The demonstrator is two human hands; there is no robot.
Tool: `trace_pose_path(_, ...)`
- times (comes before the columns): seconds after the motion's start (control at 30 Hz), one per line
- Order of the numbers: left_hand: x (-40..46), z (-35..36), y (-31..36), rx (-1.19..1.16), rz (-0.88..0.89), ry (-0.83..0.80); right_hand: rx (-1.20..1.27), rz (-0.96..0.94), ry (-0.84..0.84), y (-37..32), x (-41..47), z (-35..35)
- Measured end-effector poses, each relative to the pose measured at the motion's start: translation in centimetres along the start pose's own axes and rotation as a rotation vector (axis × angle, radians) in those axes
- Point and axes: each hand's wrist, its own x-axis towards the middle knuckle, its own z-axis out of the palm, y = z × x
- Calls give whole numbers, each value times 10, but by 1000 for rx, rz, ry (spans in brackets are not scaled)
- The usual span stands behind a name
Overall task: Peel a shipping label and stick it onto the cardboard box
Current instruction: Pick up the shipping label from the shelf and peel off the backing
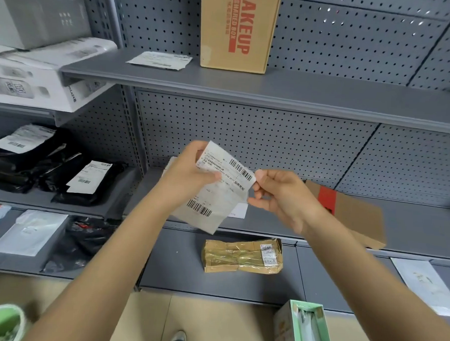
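I hold a white shipping label (219, 185) with two barcodes in front of the shelving, at mid frame. My left hand (190, 173) grips its upper left part, thumb on the printed face. My right hand (280, 196) pinches its right edge near the upper barcode. A flat cardboard box (352, 213) with a red patch lies on the middle shelf, just behind my right hand. A tall cardboard box (239, 27) printed MAKEUP stands on the upper shelf. A small taped cardboard parcel (241, 256) lies on the lower shelf, below the label.
Grey pegboard shelving (249, 85) fills the view. A loose label sheet (159, 60) lies on the upper shelf. Black mailer bags (62, 177) with labels sit at the left, white boxes (35, 82) above them. A green carton (304, 331) stands on the floor at the lower right.
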Motion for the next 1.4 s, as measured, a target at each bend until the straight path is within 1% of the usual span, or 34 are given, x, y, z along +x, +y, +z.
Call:
trace_pose_path(0.07,-7,13,-2,107,102,162,111,30,25,10,-3,11)
trace_pose_path(0.13,-17,24,-2,112,237,266,200,43,65,19,-5,21)
trace_pose_path(0.2,-28,32,2,41,254,221,259,31,90,27,-6,30)
trace_pose_path(0.3,-39,37,5,-38,164,94,283,-13,116,35,-9,40)
trace_pose_path(0.47,-37,28,1,-71,120,26,292,-45,165,41,-11,45)
trace_pose_path(0.7,-39,26,-5,-138,108,53,220,-117,226,44,-14,54)
trace_pose_path(0.8,-39,26,-9,-165,126,63,179,-141,285,44,-15,59)
trace_pose_path(0.9,-39,27,-11,-155,181,83,132,-175,337,45,-15,63)
trace_pose_path(0.97,-39,26,-13,-128,253,98,90,-195,379,46,-14,65)
trace_pose_path(1.07,-39,25,-17,54,435,147,48,-218,409,46,-14,69)
trace_pose_path(1.13,-41,26,-18,140,522,186,72,-231,409,44,-17,70)
trace_pose_path(1.27,-42,24,-21,147,557,246,81,-247,385,43,-20,73)
trace_pose_path(1.4,-43,19,-23,193,578,213,25,-217,391,43,-19,76)
